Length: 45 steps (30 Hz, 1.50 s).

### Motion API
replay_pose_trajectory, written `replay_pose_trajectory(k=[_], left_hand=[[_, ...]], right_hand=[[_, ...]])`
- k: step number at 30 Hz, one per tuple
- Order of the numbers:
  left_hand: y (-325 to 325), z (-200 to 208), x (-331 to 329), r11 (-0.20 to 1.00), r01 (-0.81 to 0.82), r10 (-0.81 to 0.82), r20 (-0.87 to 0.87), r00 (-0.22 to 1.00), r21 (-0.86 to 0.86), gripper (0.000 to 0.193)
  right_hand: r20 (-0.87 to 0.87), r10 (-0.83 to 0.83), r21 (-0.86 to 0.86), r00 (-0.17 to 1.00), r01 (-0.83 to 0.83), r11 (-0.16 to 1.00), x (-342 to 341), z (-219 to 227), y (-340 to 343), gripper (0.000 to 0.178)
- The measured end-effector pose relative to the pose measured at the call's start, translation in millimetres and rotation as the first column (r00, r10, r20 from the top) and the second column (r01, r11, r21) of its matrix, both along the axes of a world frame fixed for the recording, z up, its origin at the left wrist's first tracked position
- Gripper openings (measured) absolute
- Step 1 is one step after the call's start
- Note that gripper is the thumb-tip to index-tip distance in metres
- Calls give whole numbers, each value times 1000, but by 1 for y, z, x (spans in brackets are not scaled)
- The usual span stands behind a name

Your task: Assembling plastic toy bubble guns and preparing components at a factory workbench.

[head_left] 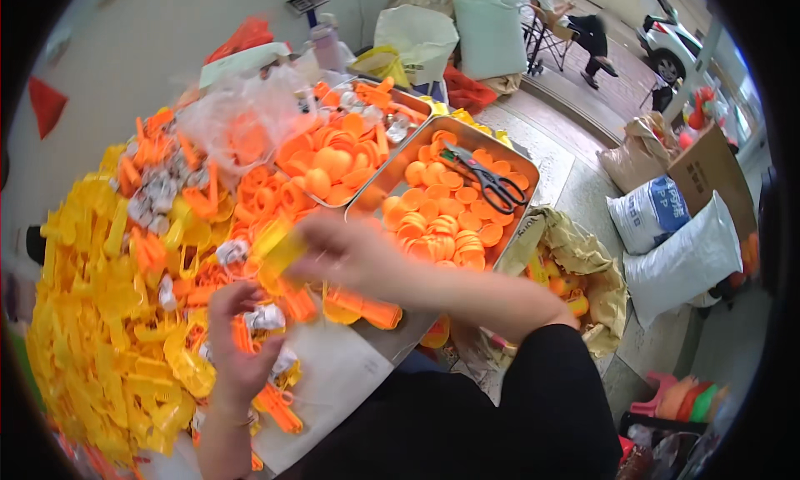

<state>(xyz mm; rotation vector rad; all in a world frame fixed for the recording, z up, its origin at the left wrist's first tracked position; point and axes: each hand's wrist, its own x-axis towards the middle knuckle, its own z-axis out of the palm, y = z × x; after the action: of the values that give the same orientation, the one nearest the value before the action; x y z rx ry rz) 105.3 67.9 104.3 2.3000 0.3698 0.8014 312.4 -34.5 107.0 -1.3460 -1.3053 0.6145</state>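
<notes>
cluttered table (350,380) — right hand (350,251) fingers pinch yellow part (282,253); left hand (237,347) curled, grip unclear.

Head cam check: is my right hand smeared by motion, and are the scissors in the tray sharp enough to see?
Head view: the right hand is motion-blurred, and so is the yellow plastic piece at its fingers; the left hand is a little sharper. The scissors in the metal tray read crisp. Even daylight, no harsh glare; fisheye bends the tray edges, with a black rim around the picture.
</notes>
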Motion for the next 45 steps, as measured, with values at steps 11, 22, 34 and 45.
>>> replay_pose_trajectory(k=[11, 22, 34, 45], left_hand=[[-31, -73, 131, 822, 463, -295, -447, 845, 333, 41], [-18, -25, 8, 942, 89, 31, -349, 937, 324, 55], [-87, -23, -356, 77, -993, 997, 16, 78, 92, 25], [-44, -62, -429, 475, -702, 755, -656, 14, 531, 12]], right_hand=[[726, -381, -407, 572, 804, 433, 312, -82, -107, 24], [426, -524, -114, 738, 618, 778, 353, -120, -103, 44], [323, 468, -17, 823, -489, 872, -54, -24, 9, 13], [484, 546, -464, 683, -328, 822, -152, -110, -26, 16]])
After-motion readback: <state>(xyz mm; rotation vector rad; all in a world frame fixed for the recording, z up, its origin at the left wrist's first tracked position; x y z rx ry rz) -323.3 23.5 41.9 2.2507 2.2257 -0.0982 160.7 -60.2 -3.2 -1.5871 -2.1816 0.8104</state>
